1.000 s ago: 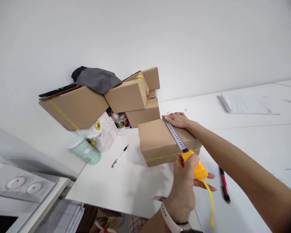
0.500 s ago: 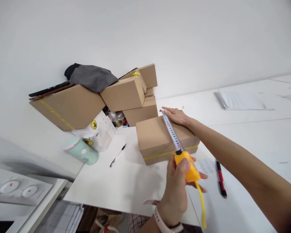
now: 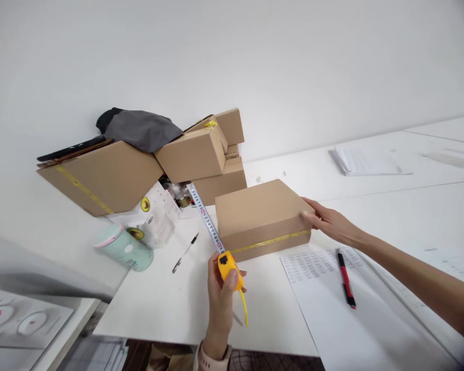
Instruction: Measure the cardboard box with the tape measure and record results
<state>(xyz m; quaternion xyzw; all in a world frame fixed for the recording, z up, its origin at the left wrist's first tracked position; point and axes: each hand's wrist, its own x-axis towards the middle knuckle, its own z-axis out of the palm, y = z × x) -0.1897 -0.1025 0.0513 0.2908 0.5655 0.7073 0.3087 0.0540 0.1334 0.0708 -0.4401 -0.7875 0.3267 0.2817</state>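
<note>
Reference is the taped cardboard box (image 3: 255, 221), sitting on the worktop (image 3: 166, 314). Right hand (image 3: 332, 224) is on the box's right end: thumb against the front face, other fingers around the end, pinching that corner. Left hand (image 3: 219, 299) is in front of the box's left corner, fingers wrapped around the yellow tape measure (image 3: 229, 270), thumb on the case. Blade (image 3: 204, 217) is out, running along the left side of the box and past it toward the back; can't tell if it touches the cardboard. Yellow strap (image 3: 244, 308) hangs off the case. Left of the box: pen (image 3: 185, 252), then mint-green container (image 3: 127, 251) and avocado-print carton (image 3: 160, 208). Behind it to the left: stacked boxes (image 3: 191, 154) with a dark grey cloth (image 3: 139, 129) draped on top. Front right of the box: printed sheet (image 3: 309, 288), red-and-black marker (image 3: 345, 281) lying on it. Back right: paper stack (image 3: 365, 158).
</note>
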